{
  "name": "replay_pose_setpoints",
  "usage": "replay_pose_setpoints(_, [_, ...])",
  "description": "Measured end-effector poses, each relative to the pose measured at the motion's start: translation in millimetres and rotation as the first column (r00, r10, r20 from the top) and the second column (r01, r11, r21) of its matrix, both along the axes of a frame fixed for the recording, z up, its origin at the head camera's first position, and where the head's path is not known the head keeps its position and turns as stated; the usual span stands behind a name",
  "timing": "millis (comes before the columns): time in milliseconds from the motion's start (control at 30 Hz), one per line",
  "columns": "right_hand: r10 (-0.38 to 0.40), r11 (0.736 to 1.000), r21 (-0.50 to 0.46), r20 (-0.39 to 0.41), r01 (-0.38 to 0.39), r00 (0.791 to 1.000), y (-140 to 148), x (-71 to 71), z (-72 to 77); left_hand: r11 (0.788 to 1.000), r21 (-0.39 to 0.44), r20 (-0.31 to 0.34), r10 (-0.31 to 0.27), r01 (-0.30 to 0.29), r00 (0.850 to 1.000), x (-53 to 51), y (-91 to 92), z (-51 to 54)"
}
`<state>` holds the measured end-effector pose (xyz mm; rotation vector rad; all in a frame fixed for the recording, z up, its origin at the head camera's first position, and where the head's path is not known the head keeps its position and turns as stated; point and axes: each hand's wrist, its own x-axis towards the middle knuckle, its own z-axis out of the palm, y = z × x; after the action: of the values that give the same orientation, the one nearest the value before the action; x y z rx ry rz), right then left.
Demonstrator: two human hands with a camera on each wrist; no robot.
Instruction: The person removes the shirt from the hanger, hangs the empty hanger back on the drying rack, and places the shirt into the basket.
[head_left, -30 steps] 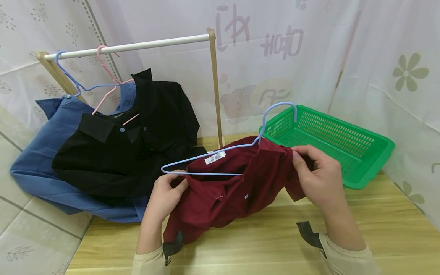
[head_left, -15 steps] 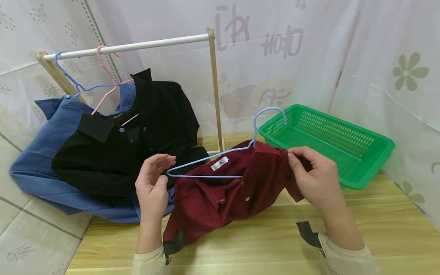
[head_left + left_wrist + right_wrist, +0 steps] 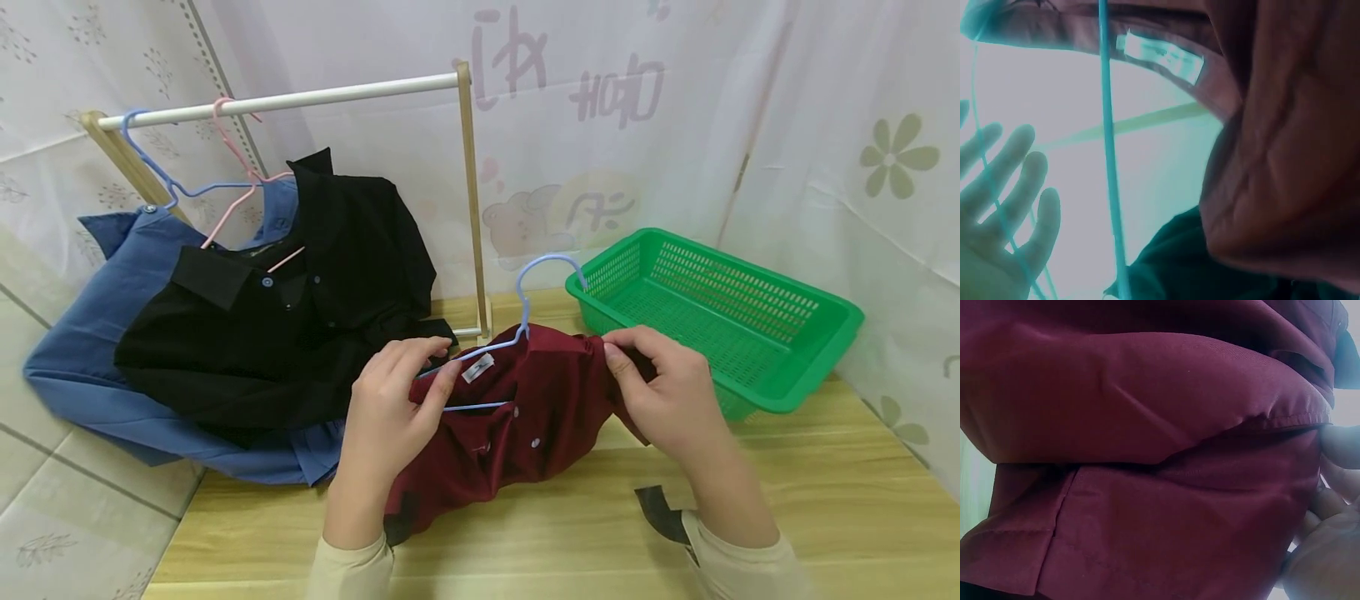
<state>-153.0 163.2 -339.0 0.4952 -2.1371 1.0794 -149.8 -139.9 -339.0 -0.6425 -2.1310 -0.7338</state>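
A dark red shirt (image 3: 555, 392) with a white label hangs tilted above the table. A light blue hanger (image 3: 522, 308) has its right arm inside the shirt, hook upward. My right hand (image 3: 667, 387) pinches the shirt's right shoulder between thumb and fingers; the right wrist view shows red cloth (image 3: 1147, 400) filling most of it. At the hanger's left end, my left hand (image 3: 393, 408) hides part of the wire. The left wrist view shows its fingers (image 3: 1019, 162) relaxed and spread beside the hanger wire (image 3: 1109, 144), apart from the cloth.
On the left stands a rack with a white rail (image 3: 300, 98). A blue shirt (image 3: 82, 333) and a black shirt (image 3: 360, 250) hang there, on a blue and a pink hanger. A green basket (image 3: 757, 387) sits at the right on the wooden table (image 3: 570, 550).
My left hand has let go of the shirt's left side and moved up and right to the hanger's end. Hanger, shirt and right hand have shifted left and down.
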Motion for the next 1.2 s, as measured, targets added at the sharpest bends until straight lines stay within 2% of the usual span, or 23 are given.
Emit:
replay_pose_setpoints(200, [0.002, 1.000, 0.010, -0.017, -0.001, 1.000, 0, -0.7, 0.8, 1.000, -0.012, 0.030, -0.020, 0.021, 0.999, -3.3, 9.0, -2.9])
replay_pose_setpoints(367, [0.009, 1.000, 0.023, 0.001, -0.009, 1.000, 0, -0.2, -0.6, 0.997, 0.043, 0.055, -0.071, 0.068, 0.996, -4.9, 10.7, -5.3])
replay_pose_setpoints(500, [0.034, 0.999, 0.015, 0.037, -0.035, 0.999, -1, 0.3, -0.8, 0.994, 0.075, 0.066, -0.088, 0.083, 0.994, -5.6, 10.3, -8.0])
replay_pose_setpoints(667, [0.078, 0.994, 0.072, 0.015, -0.079, 0.997, -7, 0.5, 0.6, 0.991, 0.096, 0.078, -0.104, 0.096, 0.992, -5.5, 10.0, -11.2])
replay_pose_setpoints(1000, [0.185, 0.972, 0.161, -0.060, -0.174, 0.981, -25, -0.6, 4.4, 0.993, 0.090, 0.091, -0.085, 0.077, 0.992, -2.4, 10.9, -10.8])
replay_pose_setpoints(1200, [0.209, 0.959, 0.209, -0.078, -0.189, 0.975, -31, -2.8, 3.6, 0.991, 0.108, 0.073, -0.088, 0.080, 0.993, -1.3, 9.9, -12.4])
